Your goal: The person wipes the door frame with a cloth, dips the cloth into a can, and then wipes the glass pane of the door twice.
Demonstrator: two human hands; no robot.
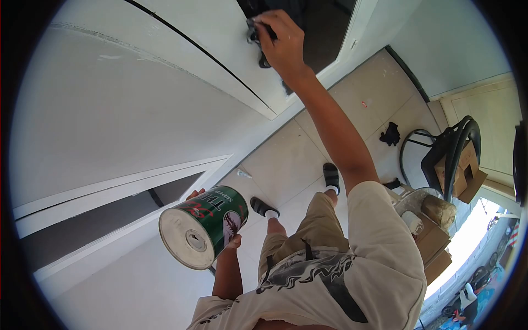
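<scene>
My left hand (233, 242) grips a large green metal can (220, 212) from beneath and behind, with fingers showing at its top edge and thumb at its lower side. The can lies tilted, its pale round end with a small central cap facing me; "SUPER" and "TH" show on its side. Up high, my right hand (283, 41) is closed by the edge of a white door (220, 38). Its fingertips are around a small dark, shiny thing (253, 34), blurred and partly hidden. Just below them sits a black fitting (264, 60) on the door.
White panels and a ledge (126, 184) run along the left. On the tiled floor (280, 148) lies a black glove (390, 134). To the right stand a black chair (465, 143) and cardboard boxes (467, 176). Wrapped rolls (437, 212) rest near my right side.
</scene>
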